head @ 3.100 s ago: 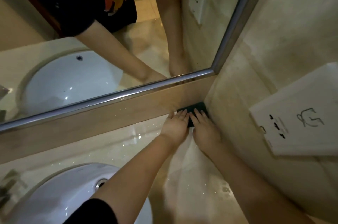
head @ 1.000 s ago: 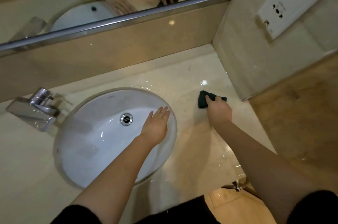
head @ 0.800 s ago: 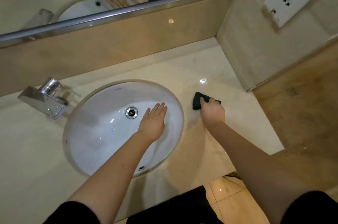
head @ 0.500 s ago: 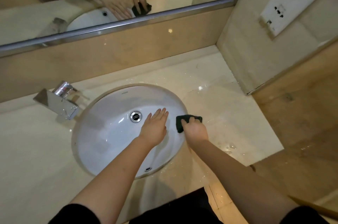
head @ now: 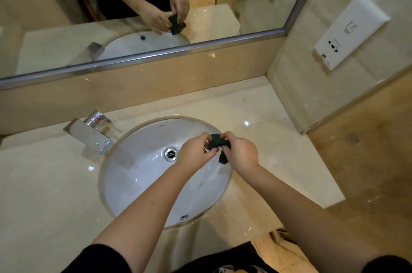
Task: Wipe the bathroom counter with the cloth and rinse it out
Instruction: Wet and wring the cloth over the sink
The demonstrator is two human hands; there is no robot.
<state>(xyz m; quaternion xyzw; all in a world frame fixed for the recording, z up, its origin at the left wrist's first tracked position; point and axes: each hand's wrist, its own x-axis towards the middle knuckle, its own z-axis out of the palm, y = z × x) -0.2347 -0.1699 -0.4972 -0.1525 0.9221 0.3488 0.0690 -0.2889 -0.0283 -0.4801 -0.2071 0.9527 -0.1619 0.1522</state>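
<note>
head view, looking down on a pale stone bathroom counter (head: 44, 194). the left hand (head: 196, 153) and the right hand (head: 242, 153) met above the white oval sink (head: 133, 183), over the part of the bowl toward two o'clock and just inside the rim. between them they held the dark green cloth (head: 217, 142), bunched into a small wad. the left hand's fingers were curled and pinched the wad from nine o'clock; the right hand's fingers and thumb were curled round it from three o'clock. a loose tail of the cloth hung down at six o'clock of the wad, between the two hands; whether it touched the porcelain could not be told. the drain (head: 171, 154) lay just at nine o'clock of the left hand, near the bowl's centre, and the overflow hole (head: 184, 217) sat in the bowl's wall at six o'clock. the chrome faucet (head: 89, 132) stood on the counter at ten o'clock of the sink, its spout reaching toward the rim. a wet glint (head: 246, 123) showed on the counter at one o'clock of the hands. at twelve o'clock, above a tan backsplash (head: 133, 80), the mirror (head: 55, 34) reflected both hands and the cloth. a white socket panel (head: 347, 31) was fixed to the side wall at two o'clock, and a wooden panel (head: 367, 161) stood at three o'clock.
</note>
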